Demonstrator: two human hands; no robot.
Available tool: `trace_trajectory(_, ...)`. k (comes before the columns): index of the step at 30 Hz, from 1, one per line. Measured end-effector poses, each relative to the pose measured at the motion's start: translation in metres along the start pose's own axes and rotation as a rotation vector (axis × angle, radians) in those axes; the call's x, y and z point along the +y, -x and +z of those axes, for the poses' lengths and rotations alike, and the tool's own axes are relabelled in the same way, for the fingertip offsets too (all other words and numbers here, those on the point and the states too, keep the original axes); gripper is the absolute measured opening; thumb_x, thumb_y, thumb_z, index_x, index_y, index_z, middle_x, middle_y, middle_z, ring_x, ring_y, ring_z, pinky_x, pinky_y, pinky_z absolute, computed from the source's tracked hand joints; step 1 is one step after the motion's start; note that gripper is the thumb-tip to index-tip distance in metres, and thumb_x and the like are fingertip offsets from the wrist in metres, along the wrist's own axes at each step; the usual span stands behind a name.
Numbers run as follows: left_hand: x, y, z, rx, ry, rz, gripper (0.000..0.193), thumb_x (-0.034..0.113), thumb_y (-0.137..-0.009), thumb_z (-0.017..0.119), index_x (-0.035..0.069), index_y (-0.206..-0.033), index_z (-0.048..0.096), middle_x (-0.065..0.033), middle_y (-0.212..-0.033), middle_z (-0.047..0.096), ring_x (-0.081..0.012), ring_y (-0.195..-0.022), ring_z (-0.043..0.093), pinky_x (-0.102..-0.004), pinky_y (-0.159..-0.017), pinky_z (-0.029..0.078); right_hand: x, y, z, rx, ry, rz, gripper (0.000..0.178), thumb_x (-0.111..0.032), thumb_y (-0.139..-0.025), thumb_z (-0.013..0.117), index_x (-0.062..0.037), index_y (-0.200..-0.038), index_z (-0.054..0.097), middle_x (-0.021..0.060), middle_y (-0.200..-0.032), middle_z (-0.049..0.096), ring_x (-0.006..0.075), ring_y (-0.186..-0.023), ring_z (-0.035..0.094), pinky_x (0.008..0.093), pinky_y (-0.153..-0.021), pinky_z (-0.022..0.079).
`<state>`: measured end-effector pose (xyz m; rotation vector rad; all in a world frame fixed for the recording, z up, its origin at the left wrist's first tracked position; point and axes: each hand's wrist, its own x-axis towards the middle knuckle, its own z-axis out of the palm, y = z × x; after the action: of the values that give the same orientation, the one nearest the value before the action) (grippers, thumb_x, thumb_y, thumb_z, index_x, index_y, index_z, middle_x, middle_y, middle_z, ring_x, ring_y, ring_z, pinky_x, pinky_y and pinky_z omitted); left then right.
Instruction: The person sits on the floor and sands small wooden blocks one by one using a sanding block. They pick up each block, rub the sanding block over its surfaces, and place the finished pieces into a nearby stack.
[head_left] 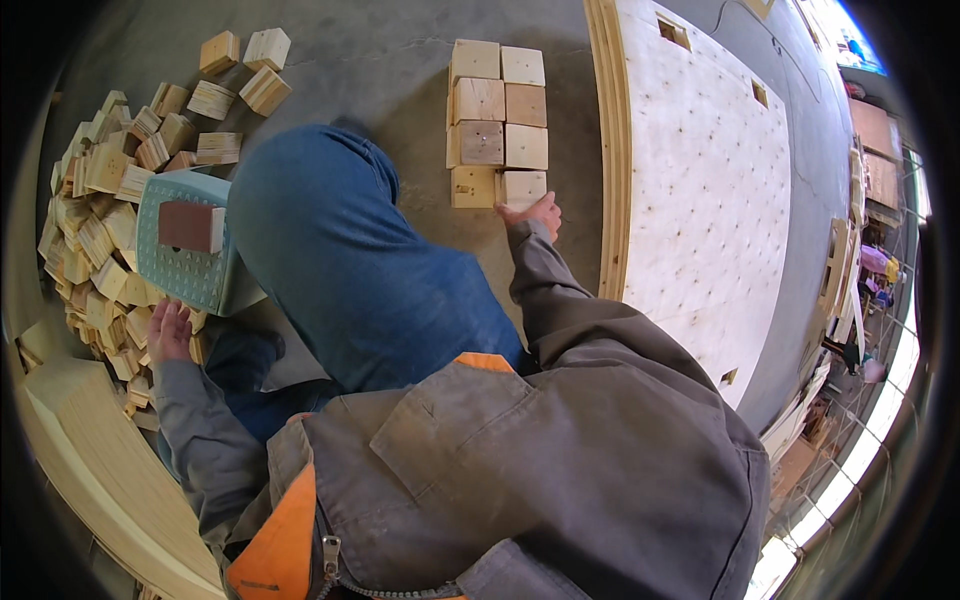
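Note:
Two columns of wooden blocks (pixel 480 142) stand close together on the floor in front of me. My right hand (pixel 535 212) grips the nearest block of the right column (pixel 522 186), thumb on its left side and fingers on its right. That block sits against its neighbours. To the left, my left hand (pixel 170 332) holds nothing, its fingers loosely apart beside a teal plastic stool (pixel 180 270). On the stool's textured top lies a reddish-brown block (pixel 190 226).
A large pile of loose wooden blocks (pixel 95 245) covers the floor at far left, with several strays (pixel 265 90) ahead. A broad plywood panel (pixel 700 180) on thick layered edges rises at right. Long pale timber (pixel 110 470) lies at lower left. Mesh fencing (pixel 850 470) borders the far right.

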<state>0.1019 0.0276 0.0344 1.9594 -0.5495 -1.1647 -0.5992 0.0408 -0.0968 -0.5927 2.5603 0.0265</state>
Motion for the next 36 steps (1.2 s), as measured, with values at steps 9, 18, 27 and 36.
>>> trace_trajectory(9,0.000,-0.007,0.015,-0.036,-0.093,0.014,0.059,0.031,-0.105,0.072,0.009,-0.156,0.053,-0.0070,-0.142,0.069,-0.0184,-0.121,0.068,-0.0316,-0.101,0.051,0.027,-0.045,0.027,-0.052,-0.286,-0.161,0.117,-0.041,-0.058,0.102,0.0028,-0.150,0.045,0.0266,-0.148,0.055,0.0410,-0.137,0.056,0.0450,-0.113,0.052)
trace_trajectory(18,-0.005,-0.012,0.013,-0.073,-0.126,0.030,0.060,0.030,-0.104,0.073,0.009,-0.156,0.051,-0.0062,-0.141,0.069,-0.0179,-0.119,0.068,-0.0329,-0.103,0.051,0.024,-0.041,0.030,0.022,-0.311,-0.126,0.105,-0.040,-0.058,0.102,0.0029,-0.140,0.051,0.0257,-0.138,0.062,0.0402,-0.130,0.061,0.0462,-0.109,0.055)
trace_trajectory(27,-0.006,-0.015,0.018,-0.078,-0.145,0.012,0.060,0.029,-0.104,0.072,0.010,-0.157,0.051,-0.0055,-0.141,0.069,-0.0170,-0.118,0.068,-0.0328,-0.104,0.051,0.015,-0.041,0.018,-0.014,-0.227,-0.092,0.109,-0.040,-0.059,0.102,0.0027,-0.144,0.049,0.0260,-0.142,0.060,0.0398,-0.132,0.061,0.0449,-0.110,0.055)
trace_trajectory(36,-0.001,-0.011,0.023,-0.105,-0.101,0.019,0.063,0.025,-0.100,0.079,0.007,-0.154,0.052,-0.0057,-0.137,0.069,-0.0156,-0.113,0.069,-0.0296,-0.098,0.052,0.008,-0.037,0.013,-0.078,-0.149,-0.025,0.143,-0.050,-0.057,0.105,0.0034,-0.165,0.028,0.0261,-0.162,0.042,0.0375,-0.148,0.048,0.0400,-0.120,0.047)
